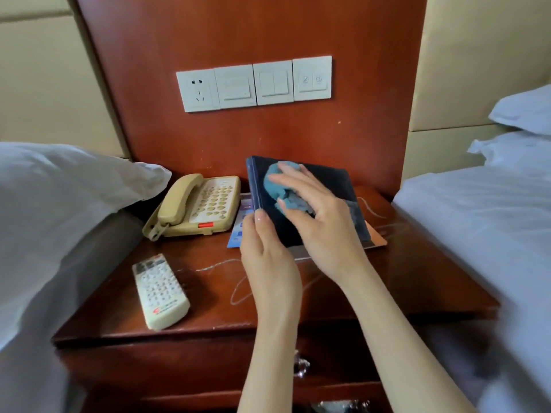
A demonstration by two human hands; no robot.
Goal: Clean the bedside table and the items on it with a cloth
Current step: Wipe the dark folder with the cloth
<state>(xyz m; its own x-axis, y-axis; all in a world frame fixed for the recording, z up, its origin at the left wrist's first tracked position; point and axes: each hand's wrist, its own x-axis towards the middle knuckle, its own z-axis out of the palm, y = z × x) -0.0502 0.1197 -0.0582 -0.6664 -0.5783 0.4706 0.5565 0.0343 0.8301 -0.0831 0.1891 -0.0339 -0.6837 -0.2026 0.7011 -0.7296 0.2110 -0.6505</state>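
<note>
A dark blue book (331, 186) is held tilted above the wooden bedside table (208, 296). My left hand (265, 251) grips its near left edge, thumb on the cover. My right hand (316, 216) presses a crumpled blue cloth (283, 186) flat against the book's cover. A beige telephone (196, 204) stands at the back left of the table. A white remote control (159, 290) lies near the front left corner. Leaflets (241, 228) and a thin flat item (377, 238) lie under the book.
White pillows and bedding (59, 210) press in from the left, and another bed (483, 222) lies to the right. A row of wall switches and a socket (253, 83) sits on the wooden panel behind. A drawer with a crystal knob (301, 366) is below the tabletop.
</note>
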